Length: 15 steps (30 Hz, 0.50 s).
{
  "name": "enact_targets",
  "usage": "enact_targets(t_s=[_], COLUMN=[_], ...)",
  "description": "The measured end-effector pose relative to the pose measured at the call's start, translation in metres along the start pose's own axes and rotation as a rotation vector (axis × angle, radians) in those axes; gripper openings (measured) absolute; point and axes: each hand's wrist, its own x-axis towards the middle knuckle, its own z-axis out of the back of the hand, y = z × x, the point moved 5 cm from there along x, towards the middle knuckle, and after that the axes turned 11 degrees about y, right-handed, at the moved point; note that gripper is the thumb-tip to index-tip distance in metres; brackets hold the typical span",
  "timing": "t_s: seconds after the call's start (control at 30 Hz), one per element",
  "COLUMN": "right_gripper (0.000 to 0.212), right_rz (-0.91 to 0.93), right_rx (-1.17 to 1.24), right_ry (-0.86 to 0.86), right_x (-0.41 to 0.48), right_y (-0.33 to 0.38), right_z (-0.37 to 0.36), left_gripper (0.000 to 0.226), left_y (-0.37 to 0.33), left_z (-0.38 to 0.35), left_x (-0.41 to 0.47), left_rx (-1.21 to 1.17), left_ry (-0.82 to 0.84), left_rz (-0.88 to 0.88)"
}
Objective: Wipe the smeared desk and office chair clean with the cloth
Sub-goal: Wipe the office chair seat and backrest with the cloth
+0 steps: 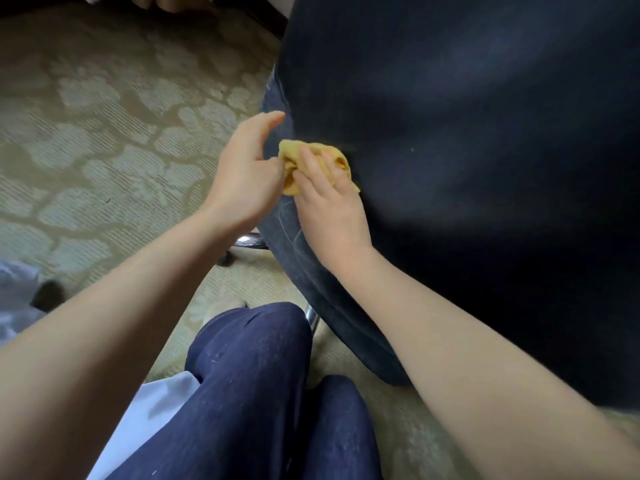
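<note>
The office chair (467,168) fills the right of the view, its dark upholstery close to the camera. White smears show on its left edge, just below my hands. A bunched yellow cloth (294,161) lies against that edge. My right hand (329,209) presses the cloth onto the chair with its fingers spread over it. My left hand (247,174) sits just left of the cloth, its lower fingers curled against the cloth's edge and its index finger reaching up to the chair's rim. The desk is not in view.
Patterned beige carpet (104,150) covers the floor to the left. A chrome chair base leg (249,241) and a dark caster (227,260) show under the seat. My knees in dark jeans (249,375) are at the bottom. A pale cloth (17,299) lies at the far left.
</note>
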Motion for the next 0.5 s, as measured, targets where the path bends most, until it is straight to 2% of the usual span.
enact_targets(t_s=[0.13, 0.27, 0.5], right_gripper=[0.045, 0.047, 0.058], right_rz=[0.209, 0.446, 0.555], right_rx=[-0.166, -0.219, -0.161], right_ry=[0.149, 0.317, 0.238], right_x=[-0.056, -0.128, -0.214], right_y=[0.028, 0.03, -0.026], right_z=[-0.04, -0.074, -0.078], left_gripper=[0.074, 0.074, 0.076], left_y=[-0.017, -0.042, -0.063], left_z=[-0.012, -0.019, -0.039], left_x=[-0.007, -0.013, -0.017], left_rx=[0.056, 0.048, -0.01], left_ry=[0.106, 0.176, 0.295], left_rz=[-0.076, -0.12, -0.141])
